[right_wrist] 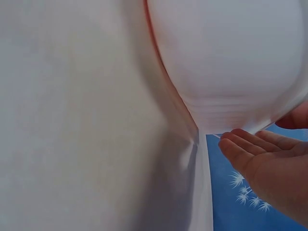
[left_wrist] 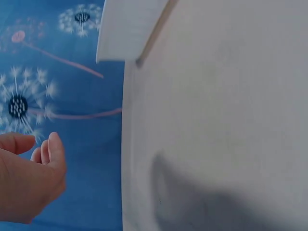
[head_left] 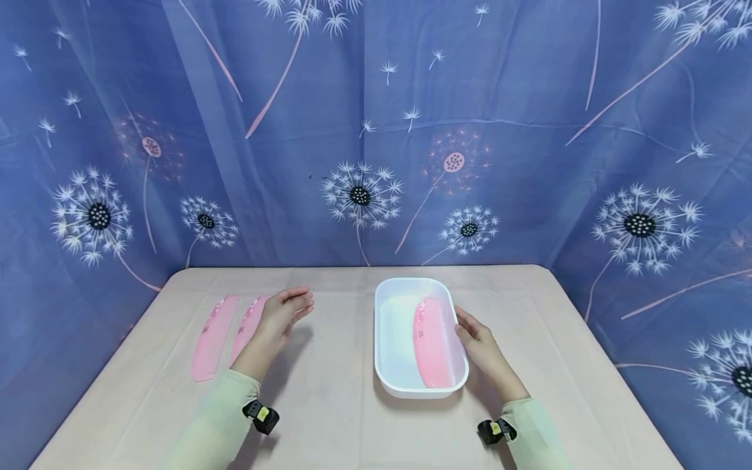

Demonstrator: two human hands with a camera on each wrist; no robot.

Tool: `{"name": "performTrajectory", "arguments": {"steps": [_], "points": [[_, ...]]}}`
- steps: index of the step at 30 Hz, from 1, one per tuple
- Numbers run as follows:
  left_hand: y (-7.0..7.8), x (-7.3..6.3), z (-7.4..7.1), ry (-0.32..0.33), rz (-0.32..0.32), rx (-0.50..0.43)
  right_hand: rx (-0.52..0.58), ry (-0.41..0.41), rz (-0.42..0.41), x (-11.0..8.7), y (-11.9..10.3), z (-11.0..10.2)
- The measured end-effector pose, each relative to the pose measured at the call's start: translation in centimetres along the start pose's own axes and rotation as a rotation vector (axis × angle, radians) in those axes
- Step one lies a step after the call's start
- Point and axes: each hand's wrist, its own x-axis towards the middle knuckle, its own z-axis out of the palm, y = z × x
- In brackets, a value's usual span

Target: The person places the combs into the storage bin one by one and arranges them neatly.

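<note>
A white plastic tub (head_left: 395, 339) stands right of the table's middle, with one pink comb (head_left: 431, 343) lying lengthwise in its right half. My right hand (head_left: 484, 346) holds the tub's right side, thumb at the rim and fingers against the outer wall; the right wrist view shows those fingers (right_wrist: 245, 149) at the white wall. My left hand (head_left: 281, 320) hovers over the table with loosely bent fingers and nothing in them. Beside it lie two more pink combs, a left comb (head_left: 213, 339) and a right comb (head_left: 248, 326) partly hidden behind the hand.
A pale cloth covers the table (head_left: 335, 418). Blue curtains (head_left: 282, 170) with dandelion prints hang behind it and along both sides. The tub stands between my two hands, its wall (left_wrist: 127, 31) visible at the top of the left wrist view.
</note>
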Motion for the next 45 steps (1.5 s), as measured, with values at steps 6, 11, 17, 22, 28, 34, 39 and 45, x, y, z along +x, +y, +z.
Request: {"name": "performTrajectory", "arguments": {"steps": [6, 11, 17, 22, 28, 34, 39, 45], "points": [[0.0, 0.3, -2.5, 0.046, 0.01, -0.017, -0.02, 0.014, -0.023, -0.1, 0.2, 0.1], [0.2, 0.5, -4.7, 0.082, 0.001, 0.004, -0.019, 0.014, -0.009, 0.0, 0.1, 0.0], [0.2, 1.0, -7.2, 0.175, -0.013, 0.053, -0.006, 0.001, 0.005, 0.1, -0.1, -0.1], [-0.3, 1.4, -8.8, 0.276, -0.01, 0.09, -0.001, 0.005, 0.002, 0.2, 0.1, 0.0], [-0.9, 1.6, -10.0, 0.348, -0.017, 0.119, 0.004, 0.006, -0.005, 0.1, 0.1, 0.0], [-1.3, 1.8, -10.6, 0.377, -0.04, 0.18, -0.017, 0.004, -0.009, -0.1, -0.2, 0.0], [-1.7, 1.9, -11.0, 0.38, -0.076, 0.216, -0.02, 0.005, -0.003, -0.3, -0.2, 0.1], [-2.3, 2.0, -11.1, 0.365, -0.07, 0.26, -0.007, 0.009, 0.009, -0.2, -0.3, 0.1]]}}
